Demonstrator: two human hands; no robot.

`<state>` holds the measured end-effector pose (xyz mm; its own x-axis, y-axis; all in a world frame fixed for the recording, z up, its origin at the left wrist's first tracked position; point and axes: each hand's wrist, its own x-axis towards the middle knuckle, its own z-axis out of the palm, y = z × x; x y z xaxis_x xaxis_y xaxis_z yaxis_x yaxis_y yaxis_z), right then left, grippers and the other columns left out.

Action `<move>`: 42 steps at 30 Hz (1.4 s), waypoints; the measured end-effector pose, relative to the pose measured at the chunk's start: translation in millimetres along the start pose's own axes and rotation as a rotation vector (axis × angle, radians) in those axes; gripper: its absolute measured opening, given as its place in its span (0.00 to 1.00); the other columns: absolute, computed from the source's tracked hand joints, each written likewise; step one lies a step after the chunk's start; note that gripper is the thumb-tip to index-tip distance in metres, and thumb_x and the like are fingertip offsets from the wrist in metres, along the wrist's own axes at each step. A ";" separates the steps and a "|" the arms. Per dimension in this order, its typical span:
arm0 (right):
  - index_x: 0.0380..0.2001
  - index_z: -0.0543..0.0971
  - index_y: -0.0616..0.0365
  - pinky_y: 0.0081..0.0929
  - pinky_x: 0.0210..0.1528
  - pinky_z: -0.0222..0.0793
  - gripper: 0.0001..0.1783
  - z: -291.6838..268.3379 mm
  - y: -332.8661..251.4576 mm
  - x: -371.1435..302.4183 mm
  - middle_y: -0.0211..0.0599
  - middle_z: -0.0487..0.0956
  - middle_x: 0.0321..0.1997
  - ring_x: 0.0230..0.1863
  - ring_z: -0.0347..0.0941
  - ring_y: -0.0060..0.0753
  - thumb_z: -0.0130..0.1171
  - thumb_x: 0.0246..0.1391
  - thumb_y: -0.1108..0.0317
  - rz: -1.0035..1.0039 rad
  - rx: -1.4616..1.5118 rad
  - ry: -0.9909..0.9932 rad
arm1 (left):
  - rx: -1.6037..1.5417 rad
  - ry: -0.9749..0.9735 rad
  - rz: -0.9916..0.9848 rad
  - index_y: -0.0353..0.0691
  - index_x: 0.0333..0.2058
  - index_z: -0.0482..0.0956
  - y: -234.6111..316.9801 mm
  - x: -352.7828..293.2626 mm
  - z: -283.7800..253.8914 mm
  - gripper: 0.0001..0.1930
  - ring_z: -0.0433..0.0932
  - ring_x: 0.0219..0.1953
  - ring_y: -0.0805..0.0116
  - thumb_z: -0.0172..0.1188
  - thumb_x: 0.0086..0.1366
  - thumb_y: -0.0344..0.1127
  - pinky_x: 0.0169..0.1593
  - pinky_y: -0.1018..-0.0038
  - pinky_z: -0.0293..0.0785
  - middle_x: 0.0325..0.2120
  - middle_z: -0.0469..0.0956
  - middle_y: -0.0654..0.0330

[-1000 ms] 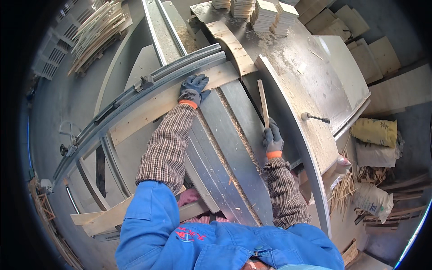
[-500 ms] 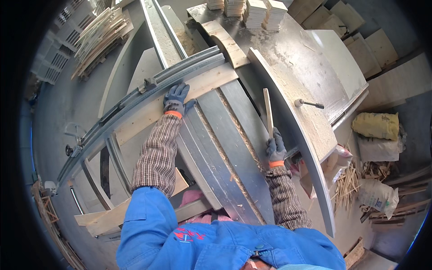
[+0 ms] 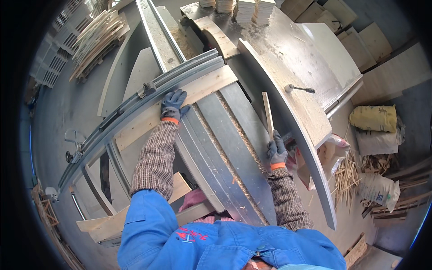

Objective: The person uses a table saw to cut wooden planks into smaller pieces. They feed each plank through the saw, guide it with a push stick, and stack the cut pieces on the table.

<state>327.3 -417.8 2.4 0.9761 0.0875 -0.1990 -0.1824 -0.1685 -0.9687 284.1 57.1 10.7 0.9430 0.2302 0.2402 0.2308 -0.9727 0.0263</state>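
Note:
A long pale wooden board (image 3: 208, 86) lies along the metal crosscut fence (image 3: 189, 72) of a table saw. My left hand (image 3: 172, 104), in a grey work glove with an orange cuff, rests on this board, its fingers stretched toward the fence and its thumb apart. A slim wooden stick (image 3: 268, 112) points up and away from my right hand (image 3: 276, 148), also gloved, whose fingers are wrapped round its lower end. That hand is over the right side of the grey saw table (image 3: 225, 135), beside the long rip fence (image 3: 288, 108). The saw blade itself is not visible.
A curved wooden piece (image 3: 220, 36) stands at the far end of the rip fence. Sawdust and a lever handle (image 3: 300, 89) lie beyond that fence. Stacked wood pieces (image 3: 245, 11) sit at the back; sacks (image 3: 373, 119) and offcuts (image 3: 346, 182) are on the right.
The view has shifted slightly. The board and crosscut fence sit a little farther from the curved wooden piece, with my left hand still on the board. My right hand keeps the stick.

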 end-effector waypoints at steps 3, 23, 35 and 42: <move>0.63 0.74 0.55 0.10 0.29 0.62 0.23 -0.5 -2.7 -5.0 0.20 0.79 0.46 0.27 0.63 0.08 0.56 0.65 0.69 -0.042 -0.004 -0.004 | -0.003 0.072 0.095 0.50 0.57 0.78 15.0 12.4 6.1 0.30 0.70 0.59 0.56 0.68 0.55 0.51 0.64 0.63 0.67 0.61 0.73 0.60; 0.61 0.77 0.47 0.14 0.21 0.59 0.22 55.0 -65.0 68.4 0.19 0.75 0.28 0.21 0.63 0.12 0.58 0.63 0.66 0.143 0.101 -0.159 | 0.023 0.004 0.122 0.51 0.56 0.75 91.3 88.3 2.9 0.27 0.69 0.59 0.59 0.60 0.62 0.57 0.63 0.63 0.67 0.59 0.71 0.64; 0.63 0.74 0.48 0.13 0.19 0.58 0.23 70.5 -58.2 90.1 0.24 0.75 0.25 0.18 0.63 0.12 0.54 0.66 0.63 0.121 0.063 -0.164 | -0.002 -0.148 0.036 0.52 0.60 0.75 86.0 104.7 0.0 0.28 0.65 0.64 0.57 0.59 0.64 0.57 0.68 0.62 0.61 0.64 0.68 0.64; 0.61 0.77 0.49 0.15 0.22 0.58 0.23 75.9 -54.2 104.6 0.20 0.76 0.27 0.21 0.63 0.12 0.58 0.62 0.66 0.125 0.063 -0.153 | -0.001 -0.163 0.005 0.54 0.59 0.75 82.0 113.1 13.1 0.28 0.65 0.64 0.59 0.60 0.63 0.57 0.69 0.62 0.60 0.65 0.68 0.65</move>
<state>430.4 -325.0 22.9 0.9170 0.2185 -0.3337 -0.3125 -0.1262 -0.9415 412.8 3.7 27.3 0.9705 0.2277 0.0796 0.2262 -0.9737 0.0265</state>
